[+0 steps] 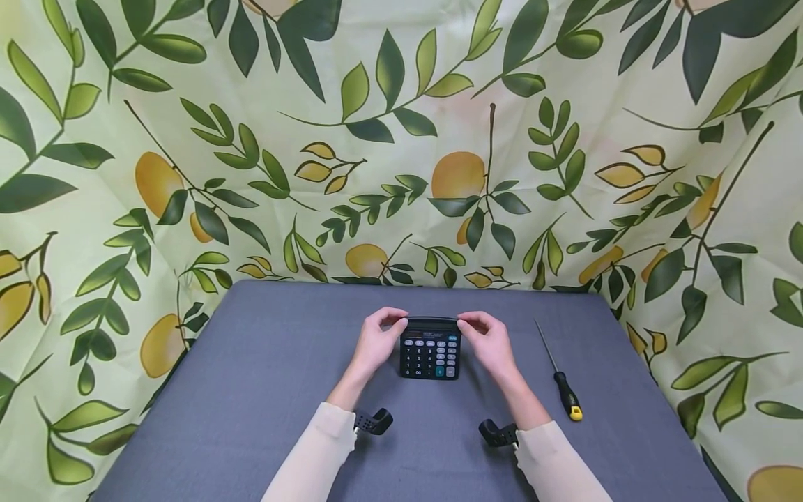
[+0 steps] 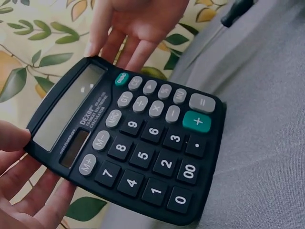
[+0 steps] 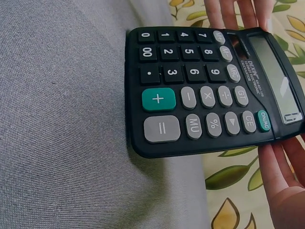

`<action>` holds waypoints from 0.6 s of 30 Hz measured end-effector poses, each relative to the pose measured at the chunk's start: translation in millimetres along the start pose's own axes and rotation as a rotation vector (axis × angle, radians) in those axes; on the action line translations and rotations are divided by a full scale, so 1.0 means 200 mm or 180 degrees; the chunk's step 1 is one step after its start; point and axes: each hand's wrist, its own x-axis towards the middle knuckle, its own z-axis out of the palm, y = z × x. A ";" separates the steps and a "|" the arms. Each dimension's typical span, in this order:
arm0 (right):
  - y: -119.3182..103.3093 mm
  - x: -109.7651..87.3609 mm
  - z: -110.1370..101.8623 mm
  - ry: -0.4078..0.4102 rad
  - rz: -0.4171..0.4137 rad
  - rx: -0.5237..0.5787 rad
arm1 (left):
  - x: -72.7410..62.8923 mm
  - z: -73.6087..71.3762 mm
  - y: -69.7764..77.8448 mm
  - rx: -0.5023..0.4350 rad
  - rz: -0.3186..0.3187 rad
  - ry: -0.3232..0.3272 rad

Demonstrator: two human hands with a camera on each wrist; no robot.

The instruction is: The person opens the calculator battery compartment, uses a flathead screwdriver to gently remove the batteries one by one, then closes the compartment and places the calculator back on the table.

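A black desk calculator (image 1: 430,348) with grey, black and green keys is tilted up, its face toward me. My left hand (image 1: 378,339) pinches its upper left corner between thumb and fingers. At the upper right corner, my right hand (image 1: 487,341) grips it the same way. In the left wrist view, the left thumb lies on the calculator's (image 2: 138,148) front edge, with fingers behind. A digit shows at the end of the calculator's (image 3: 209,90) display in the right wrist view. Whether its lower edge touches the table, I cannot tell.
A screwdriver (image 1: 567,396) with a black and yellow handle lies on the table to the right of my right hand. Grey cloth covers the table (image 1: 251,376). Leaf-and-fruit patterned fabric (image 1: 401,153) hangs behind it and at both sides.
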 end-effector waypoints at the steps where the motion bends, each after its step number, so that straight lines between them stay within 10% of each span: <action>1: 0.00 0.00 0.00 -0.0007 0.0004 0.0014 | 0.00 0.00 0.00 0.0007 0.0003 -0.0002; 18: 0.00 -0.01 -0.01 -0.0028 -0.0046 0.0126 | 0.00 -0.01 0.00 -0.0026 0.0102 -0.0031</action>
